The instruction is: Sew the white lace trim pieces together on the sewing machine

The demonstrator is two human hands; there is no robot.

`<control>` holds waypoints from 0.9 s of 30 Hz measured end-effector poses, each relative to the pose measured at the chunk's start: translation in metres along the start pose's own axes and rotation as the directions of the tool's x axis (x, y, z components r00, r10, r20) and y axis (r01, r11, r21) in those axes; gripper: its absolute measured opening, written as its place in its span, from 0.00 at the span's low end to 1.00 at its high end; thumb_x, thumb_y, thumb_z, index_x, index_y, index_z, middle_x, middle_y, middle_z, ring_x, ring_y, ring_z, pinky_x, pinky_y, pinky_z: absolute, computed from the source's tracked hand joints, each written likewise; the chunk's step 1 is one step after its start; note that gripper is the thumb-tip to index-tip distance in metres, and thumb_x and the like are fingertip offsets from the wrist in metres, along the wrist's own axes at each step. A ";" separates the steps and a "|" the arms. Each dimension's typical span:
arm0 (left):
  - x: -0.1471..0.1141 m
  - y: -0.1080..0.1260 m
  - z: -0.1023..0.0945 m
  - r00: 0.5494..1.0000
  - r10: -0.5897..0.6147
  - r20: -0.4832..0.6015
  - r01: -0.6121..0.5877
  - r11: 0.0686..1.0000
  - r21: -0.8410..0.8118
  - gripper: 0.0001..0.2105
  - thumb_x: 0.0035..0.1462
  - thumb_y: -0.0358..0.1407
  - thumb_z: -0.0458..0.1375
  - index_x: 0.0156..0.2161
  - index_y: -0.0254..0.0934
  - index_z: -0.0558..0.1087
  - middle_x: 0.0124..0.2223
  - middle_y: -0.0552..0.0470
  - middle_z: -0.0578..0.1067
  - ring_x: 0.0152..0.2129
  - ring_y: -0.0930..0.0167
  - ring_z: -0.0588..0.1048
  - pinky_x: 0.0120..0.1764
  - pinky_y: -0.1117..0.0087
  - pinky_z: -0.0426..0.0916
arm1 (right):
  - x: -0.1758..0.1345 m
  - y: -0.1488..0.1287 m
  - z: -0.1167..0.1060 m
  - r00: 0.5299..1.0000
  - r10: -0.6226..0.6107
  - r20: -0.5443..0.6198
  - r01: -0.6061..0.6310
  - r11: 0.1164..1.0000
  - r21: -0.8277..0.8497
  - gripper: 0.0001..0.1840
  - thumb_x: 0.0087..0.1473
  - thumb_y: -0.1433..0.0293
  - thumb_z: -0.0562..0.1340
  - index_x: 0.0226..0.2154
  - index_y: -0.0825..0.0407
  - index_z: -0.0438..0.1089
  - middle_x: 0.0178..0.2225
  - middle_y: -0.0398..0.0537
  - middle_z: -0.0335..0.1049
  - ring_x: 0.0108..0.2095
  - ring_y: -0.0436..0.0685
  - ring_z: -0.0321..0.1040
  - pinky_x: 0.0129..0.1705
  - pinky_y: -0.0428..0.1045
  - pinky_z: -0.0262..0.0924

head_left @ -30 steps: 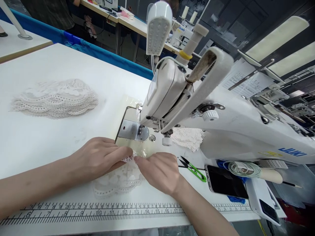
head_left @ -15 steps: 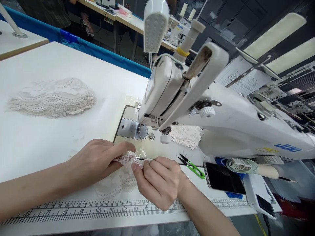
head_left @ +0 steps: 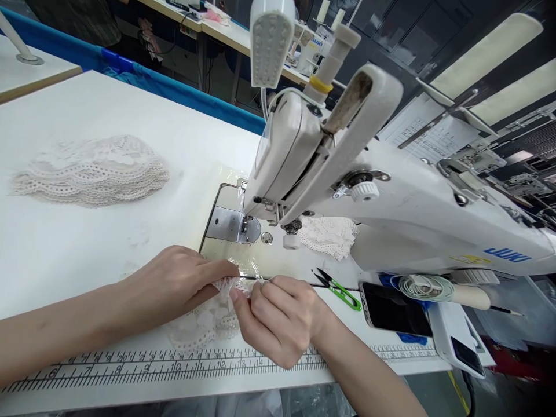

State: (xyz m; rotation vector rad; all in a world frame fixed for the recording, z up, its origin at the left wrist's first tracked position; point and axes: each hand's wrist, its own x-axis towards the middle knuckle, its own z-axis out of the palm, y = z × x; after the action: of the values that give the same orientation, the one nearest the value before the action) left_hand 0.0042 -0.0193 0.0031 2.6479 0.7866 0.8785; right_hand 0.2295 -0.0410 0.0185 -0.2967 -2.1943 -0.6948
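Observation:
Both hands pinch one piece of white lace (head_left: 204,325) in front of the sewing machine's bed. My left hand (head_left: 176,281) grips its upper edge from the left, thumb and index finger closed on it. Close by on the right, my right hand (head_left: 278,318) is curled shut on the same edge. The lace's lower part lies loose on the table, partly hidden under my left hand. Just beyond the hands are the machine's metal needle plate (head_left: 226,225) and presser foot (head_left: 245,225); the lace is apart from them.
A stack of white lace pieces (head_left: 93,172) lies at left. More lace (head_left: 330,236) sits beneath the sewing machine's arm (head_left: 417,214). Green-handled thread snips (head_left: 343,294) and a phone (head_left: 395,310) rest at right. A printed ruler (head_left: 174,370) runs along the table's front edge.
My left hand's fingers have drawn slightly inward on the lace edge, which looks more bunched between the hands. My right hand keeps its grip. The whole view has shifted slightly.

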 end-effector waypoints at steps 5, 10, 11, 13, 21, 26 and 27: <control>-0.001 -0.002 0.002 0.991 -0.088 0.105 0.095 0.993 -0.069 0.15 0.68 0.28 0.48 0.36 0.41 0.77 0.19 0.61 0.75 0.12 0.77 0.70 0.19 0.76 0.57 | -0.002 -0.002 0.001 0.892 0.384 0.238 -0.433 0.877 0.206 0.14 0.64 0.80 0.62 0.28 0.55 0.75 0.17 0.34 0.67 0.17 0.42 0.57 0.17 0.42 0.51; -0.003 -0.004 0.006 0.972 -0.231 0.042 0.217 0.952 0.216 0.09 0.68 0.35 0.53 0.48 0.39 0.73 0.15 0.63 0.66 0.10 0.72 0.63 0.18 0.70 0.51 | -0.011 0.001 0.013 0.572 0.668 0.477 -0.820 0.486 0.302 0.10 0.67 0.74 0.61 0.37 0.54 0.79 0.23 0.37 0.75 0.20 0.44 0.65 0.23 0.41 0.61; -0.002 -0.004 0.005 0.968 -0.249 0.040 0.231 0.939 0.255 0.10 0.68 0.36 0.53 0.51 0.39 0.71 0.17 0.63 0.67 0.11 0.71 0.65 0.19 0.70 0.51 | -0.012 0.003 0.015 0.509 0.698 0.504 -0.861 0.431 0.271 0.09 0.66 0.73 0.62 0.38 0.53 0.80 0.23 0.37 0.74 0.20 0.45 0.64 0.24 0.42 0.61; 0.001 -0.002 0.003 0.983 -0.185 0.014 0.171 0.931 0.323 0.10 0.70 0.37 0.54 0.52 0.37 0.69 0.27 0.57 0.77 0.19 0.69 0.72 0.23 0.68 0.58 | -0.013 0.005 0.019 0.414 0.738 0.533 -0.909 0.370 0.193 0.09 0.65 0.71 0.64 0.38 0.51 0.81 0.23 0.37 0.74 0.21 0.46 0.64 0.25 0.44 0.60; 0.003 0.011 0.002 0.978 0.209 -0.025 -0.160 0.817 0.554 0.09 0.70 0.25 0.54 0.44 0.35 0.77 0.44 0.51 0.82 0.40 0.66 0.76 0.48 0.58 0.66 | -0.007 0.012 0.025 0.300 0.775 0.556 -0.942 0.333 0.043 0.06 0.62 0.70 0.68 0.33 0.48 0.82 0.24 0.38 0.73 0.25 0.48 0.64 0.36 0.48 0.62; -0.002 0.019 0.007 0.990 0.143 -0.009 -0.114 0.822 0.557 0.15 0.76 0.31 0.46 0.50 0.33 0.76 0.48 0.48 0.83 0.49 0.64 0.76 0.49 0.57 0.64 | -0.012 0.012 0.025 0.396 0.719 0.572 -0.885 0.465 0.028 0.10 0.66 0.69 0.64 0.41 0.47 0.82 0.29 0.42 0.76 0.32 0.53 0.70 0.46 0.52 0.64; -0.003 0.019 0.007 0.992 0.127 -0.005 -0.104 0.828 0.551 0.15 0.76 0.31 0.46 0.52 0.33 0.75 0.48 0.48 0.84 0.50 0.64 0.76 0.49 0.57 0.64 | -0.014 0.012 0.022 0.447 0.683 0.578 -0.843 0.537 0.017 0.12 0.68 0.70 0.61 0.46 0.47 0.82 0.32 0.44 0.78 0.34 0.54 0.71 0.46 0.53 0.63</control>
State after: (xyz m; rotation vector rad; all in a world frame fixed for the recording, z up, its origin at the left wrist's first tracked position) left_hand 0.0148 -0.0365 0.0031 3.2168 1.0285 0.8340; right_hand 0.2297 -0.0180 0.0008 -1.3736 -2.2290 0.3151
